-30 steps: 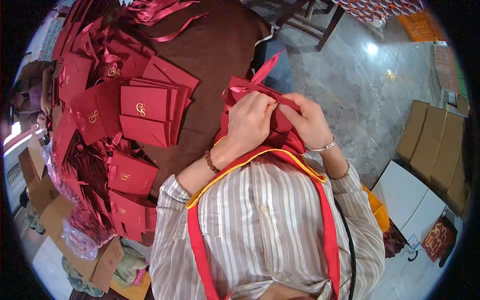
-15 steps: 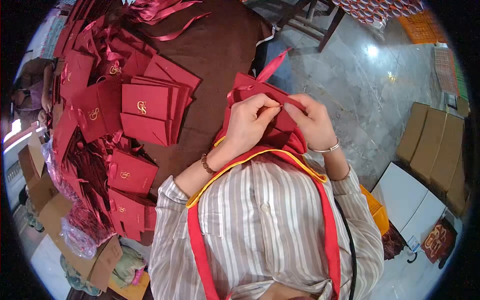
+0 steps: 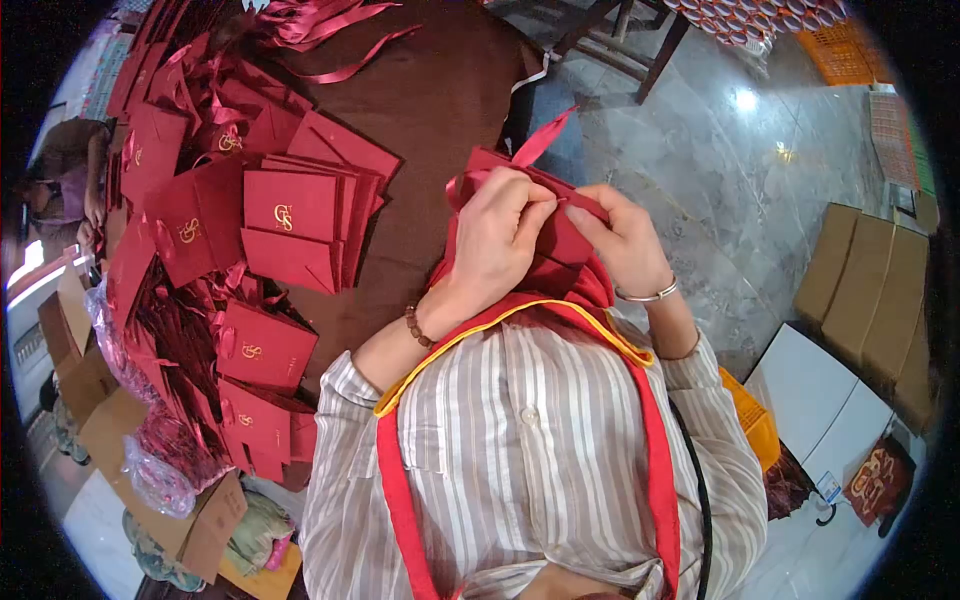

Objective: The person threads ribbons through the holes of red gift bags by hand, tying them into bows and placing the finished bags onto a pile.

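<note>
In front of my apron, a red paper gift bag (image 3: 562, 243) is held between both hands. A shiny red ribbon (image 3: 546, 137) sticks up from its far side. My left hand (image 3: 497, 232) is closed, thumb and forefinger pinched at the bag's upper edge. A thin bit of ribbon seems to be at those fingertips, though it is small and partly covered. My right hand (image 3: 628, 243) grips the right side of the bag's edge, its thumb on the near face and its fingers behind.
On the brown-covered table (image 3: 420, 110) at left lie a stack of red bags (image 3: 290, 205), more bags and loose ribbons (image 3: 335, 25). Cardboard boxes (image 3: 862, 285) and a white box (image 3: 815, 390) stand at right. Another person (image 3: 70, 185) is at far left.
My left hand has shifted slightly up and left, its pinched fingertips drawing back from my right thumb. The standing ribbon has dipped a little. My right hand stays nearly still.
</note>
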